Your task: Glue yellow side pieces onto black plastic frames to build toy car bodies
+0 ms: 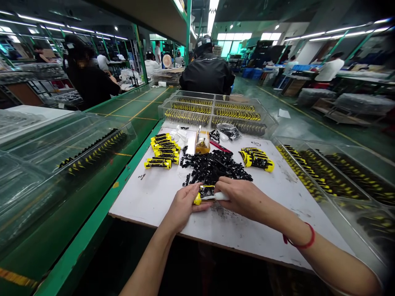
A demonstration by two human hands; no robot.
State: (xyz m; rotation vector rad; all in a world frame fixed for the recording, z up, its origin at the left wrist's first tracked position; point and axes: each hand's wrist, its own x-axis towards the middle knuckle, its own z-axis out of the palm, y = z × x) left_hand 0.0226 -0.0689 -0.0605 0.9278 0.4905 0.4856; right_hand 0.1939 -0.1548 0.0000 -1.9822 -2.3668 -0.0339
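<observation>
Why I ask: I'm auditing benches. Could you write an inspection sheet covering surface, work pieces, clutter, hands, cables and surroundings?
Surface: white board, dark smudges and specks
Job's things: black pieces, loose heap; yellow-and-black parts, left group and right group
Clutter: red tool, clear plastic bag, crumpled white material
Hands: left hand holds a yellow-and-black part; right hand holds a white-handled tool at it
Cables: nothing seen on the board
Surroundings: clear trays ahead, left and right; person in dark jacket ahead
</observation>
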